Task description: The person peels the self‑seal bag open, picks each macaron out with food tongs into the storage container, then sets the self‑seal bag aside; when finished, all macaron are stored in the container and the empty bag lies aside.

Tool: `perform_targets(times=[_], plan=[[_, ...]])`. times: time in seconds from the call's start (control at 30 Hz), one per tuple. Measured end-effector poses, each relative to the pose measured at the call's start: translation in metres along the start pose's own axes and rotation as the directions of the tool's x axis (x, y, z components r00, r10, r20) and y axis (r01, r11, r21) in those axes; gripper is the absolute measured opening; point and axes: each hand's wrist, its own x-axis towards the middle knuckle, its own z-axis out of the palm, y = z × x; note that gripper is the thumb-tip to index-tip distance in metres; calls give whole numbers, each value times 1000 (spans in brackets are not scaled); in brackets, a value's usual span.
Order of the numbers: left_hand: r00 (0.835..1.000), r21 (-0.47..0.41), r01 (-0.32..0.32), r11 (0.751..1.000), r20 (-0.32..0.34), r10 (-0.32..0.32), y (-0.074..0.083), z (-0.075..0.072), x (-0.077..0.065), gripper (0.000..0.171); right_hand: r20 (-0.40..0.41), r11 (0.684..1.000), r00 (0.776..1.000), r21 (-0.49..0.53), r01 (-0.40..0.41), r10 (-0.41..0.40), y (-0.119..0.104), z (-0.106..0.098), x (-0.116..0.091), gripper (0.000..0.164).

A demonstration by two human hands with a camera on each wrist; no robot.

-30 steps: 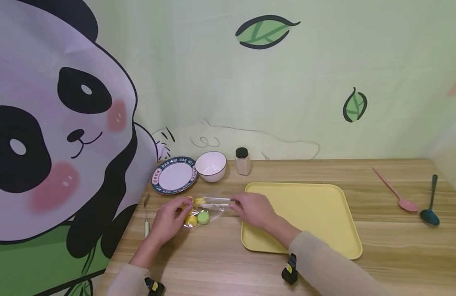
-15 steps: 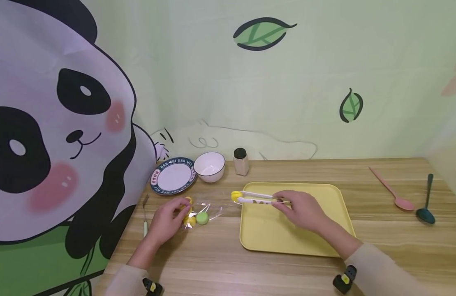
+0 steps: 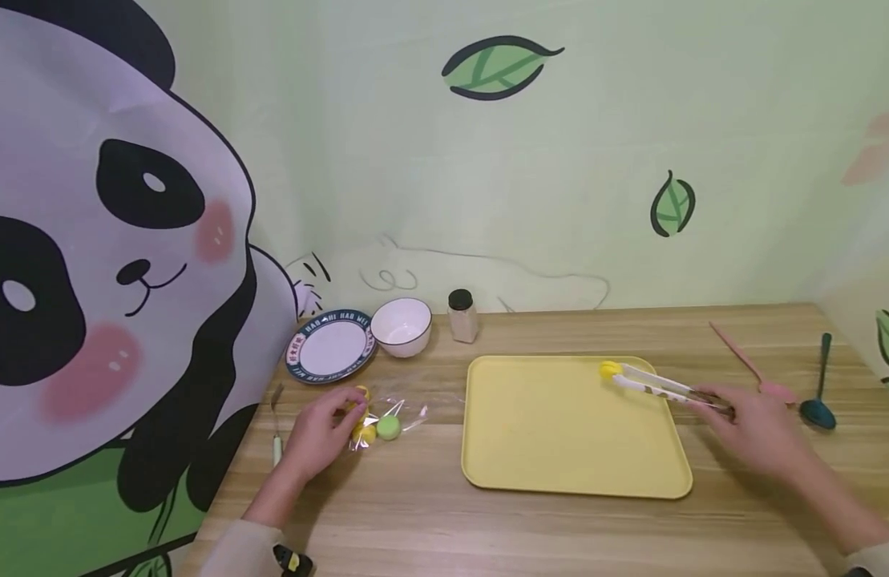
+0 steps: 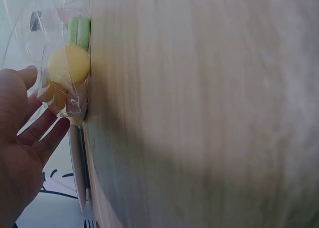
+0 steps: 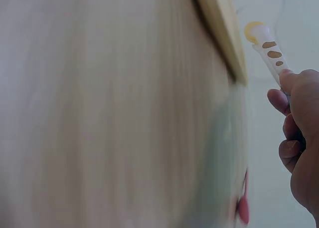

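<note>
In the head view my left hand (image 3: 320,433) pinches the left side of a clear plastic bag (image 4: 77,101) lying on the table. Inside the bag are a green macaron (image 3: 389,427) and yellow macarons (image 4: 69,66), partly hidden by glare and my fingers. My right hand (image 3: 757,429) grips white tongs (image 3: 660,386) with brown spots, held pointing left above the far right part of a yellow tray (image 3: 559,433). A yellow macaron (image 3: 610,371) is clamped between the tongs' tips, apart from the tray.
Behind the bag stand a blue-rimmed plate (image 3: 332,349), a white bowl (image 3: 402,327) and a black-capped jar (image 3: 462,316). A fork (image 3: 276,425) lies left of my left hand. On the right are a pink spoon (image 3: 740,353) and a dark ladle (image 3: 819,413).
My right hand has drawn the tongs out of the bag with a yellow macaron and carried it right, over the tray and towards its far right corner. My left hand has stayed at the bag.
</note>
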Motion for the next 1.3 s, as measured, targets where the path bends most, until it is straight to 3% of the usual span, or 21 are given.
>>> perform_targets(times=[0.27, 0.83, 1.03, 1.3], plan=[[1000, 1, 2, 1000, 1, -2, -3, 1, 0, 12, -15, 993, 999, -113, 29, -31, 21, -7, -15, 15], [1000, 0, -22, 1000, -19, 22, -4, 2, 1, 10, -88, 983, 984, -108, 147, -156, 21, 1, -22, 26], [1000, -4, -11, 1000, -17, 11, -4, 1, 1, 11, -79, 989, 987, -68, 135, -140, 7, 5, -11, 21], [1000, -5, 11, 1000, -8, -11, -6, 2, 1, 11, -16, 992, 992, -14, 123, -124, -27, 22, 21, 19]])
